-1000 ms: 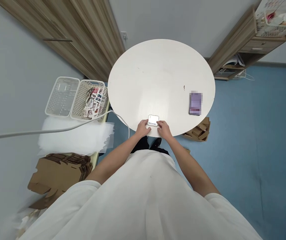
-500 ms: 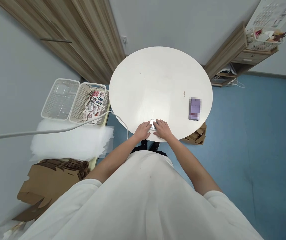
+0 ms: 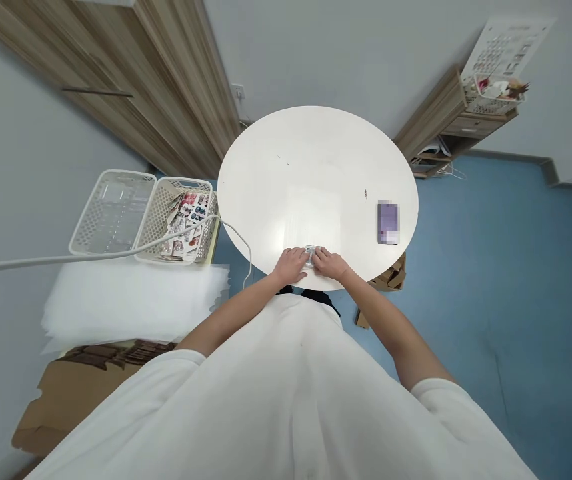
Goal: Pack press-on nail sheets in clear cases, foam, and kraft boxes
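At the near edge of the white oval table [image 3: 316,180] lies a small, clear-looking plastic case [image 3: 310,256] with something bluish showing in it. My left hand [image 3: 290,265] grips its left side, fingers bent and thumb toward me. From the right, my right hand [image 3: 330,263] has its fingers curled over the other side of the case. Both hands rest low on the tabletop and cover much of the case, so its full outline and contents are hidden.
A purple, blurred-out box or phone [image 3: 389,223] lies at the table's right. To the left stand a white basket of printed cards [image 3: 186,227], a basket of clear plastic pieces [image 3: 116,210], and white sheets [image 3: 136,300]. A white cable [image 3: 171,237] hangs across them.
The view has shifted slightly. The fingers of both hands have curled in closer around the case, which looked whiter before and now looks clear with a bluish patch.
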`<state>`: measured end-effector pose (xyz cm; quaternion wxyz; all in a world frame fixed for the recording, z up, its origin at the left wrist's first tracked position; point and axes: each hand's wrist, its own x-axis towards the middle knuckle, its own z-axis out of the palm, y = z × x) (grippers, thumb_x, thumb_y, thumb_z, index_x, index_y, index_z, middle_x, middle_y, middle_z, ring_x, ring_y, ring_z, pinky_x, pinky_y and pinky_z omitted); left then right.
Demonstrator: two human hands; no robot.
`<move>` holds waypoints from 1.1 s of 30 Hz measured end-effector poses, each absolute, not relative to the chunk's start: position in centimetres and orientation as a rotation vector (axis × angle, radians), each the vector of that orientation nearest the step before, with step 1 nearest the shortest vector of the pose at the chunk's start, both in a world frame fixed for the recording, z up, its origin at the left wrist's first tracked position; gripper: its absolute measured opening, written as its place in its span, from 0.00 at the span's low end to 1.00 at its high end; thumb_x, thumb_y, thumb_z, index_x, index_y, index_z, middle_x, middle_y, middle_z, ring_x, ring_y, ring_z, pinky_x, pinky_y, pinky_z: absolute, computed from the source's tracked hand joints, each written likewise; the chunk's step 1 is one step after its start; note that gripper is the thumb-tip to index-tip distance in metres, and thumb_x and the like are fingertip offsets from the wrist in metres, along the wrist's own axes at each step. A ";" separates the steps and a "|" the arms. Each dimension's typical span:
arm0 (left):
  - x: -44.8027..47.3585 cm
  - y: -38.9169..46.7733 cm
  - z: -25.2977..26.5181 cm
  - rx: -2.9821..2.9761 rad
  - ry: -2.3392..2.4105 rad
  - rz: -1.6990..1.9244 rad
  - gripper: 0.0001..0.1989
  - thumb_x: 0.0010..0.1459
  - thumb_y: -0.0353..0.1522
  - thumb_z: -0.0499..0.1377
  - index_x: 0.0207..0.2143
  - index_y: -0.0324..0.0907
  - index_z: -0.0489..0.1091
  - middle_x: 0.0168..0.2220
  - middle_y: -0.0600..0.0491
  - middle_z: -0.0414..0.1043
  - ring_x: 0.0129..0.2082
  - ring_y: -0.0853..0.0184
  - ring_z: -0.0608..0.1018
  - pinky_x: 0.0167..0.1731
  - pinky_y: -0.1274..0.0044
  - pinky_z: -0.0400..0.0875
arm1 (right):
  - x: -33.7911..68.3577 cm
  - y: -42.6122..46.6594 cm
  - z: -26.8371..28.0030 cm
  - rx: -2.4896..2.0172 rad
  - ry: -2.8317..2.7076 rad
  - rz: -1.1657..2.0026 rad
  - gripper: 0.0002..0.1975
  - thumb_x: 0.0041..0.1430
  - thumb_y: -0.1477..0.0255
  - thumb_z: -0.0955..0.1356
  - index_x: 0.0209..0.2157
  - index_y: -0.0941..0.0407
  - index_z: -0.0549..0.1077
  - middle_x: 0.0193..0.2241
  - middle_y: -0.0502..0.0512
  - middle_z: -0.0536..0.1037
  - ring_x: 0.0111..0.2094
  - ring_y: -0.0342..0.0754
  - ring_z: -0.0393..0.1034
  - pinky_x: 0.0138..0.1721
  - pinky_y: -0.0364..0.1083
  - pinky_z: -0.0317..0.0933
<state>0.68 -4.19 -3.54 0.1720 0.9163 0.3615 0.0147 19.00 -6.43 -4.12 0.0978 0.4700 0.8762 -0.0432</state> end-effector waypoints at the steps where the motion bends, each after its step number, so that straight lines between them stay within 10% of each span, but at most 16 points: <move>1: 0.7 -4.1 -3.4 2.618 1.020 0.047 0.25 0.48 0.36 0.61 0.49 0.41 0.60 0.53 0.45 0.62 0.52 0.57 0.65 0.48 0.67 0.57 | 19.0 -6.4 -3.9 1.408 2.589 -0.151 0.16 0.58 0.74 0.57 0.45 0.63 0.67 0.49 0.68 0.69 0.51 0.56 0.61 0.29 0.43 0.62; 6: 0.6 -3.7 -3.1 2.676 1.025 0.069 0.18 0.56 0.31 0.52 0.50 0.40 0.61 0.48 0.45 0.66 0.49 0.59 0.67 0.47 0.66 0.56 | 18.8 -6.5 -2.6 1.535 2.548 -0.309 0.14 0.60 0.72 0.57 0.42 0.61 0.67 0.42 0.64 0.73 0.45 0.50 0.66 0.32 0.43 0.63; 12: 0.4 -3.3 -2.8 2.655 0.985 0.076 0.16 0.58 0.29 0.47 0.48 0.42 0.64 0.44 0.45 0.69 0.46 0.59 0.69 0.47 0.65 0.57 | 18.7 -8.6 -2.4 1.794 2.639 -0.400 0.26 0.53 0.61 0.66 0.52 0.57 0.62 0.57 0.65 0.60 0.56 0.59 0.55 0.44 0.52 0.62; 33: 1.7 4.5 -0.5 2.183 1.062 -0.120 0.15 0.58 0.31 0.47 0.46 0.44 0.67 0.40 0.53 0.75 0.40 0.64 0.75 0.39 0.73 0.67 | 21.8 -3.2 -2.0 2.491 2.234 -1.489 0.10 0.57 0.68 0.60 0.39 0.52 0.69 0.36 0.52 0.77 0.39 0.48 0.71 0.40 0.48 0.64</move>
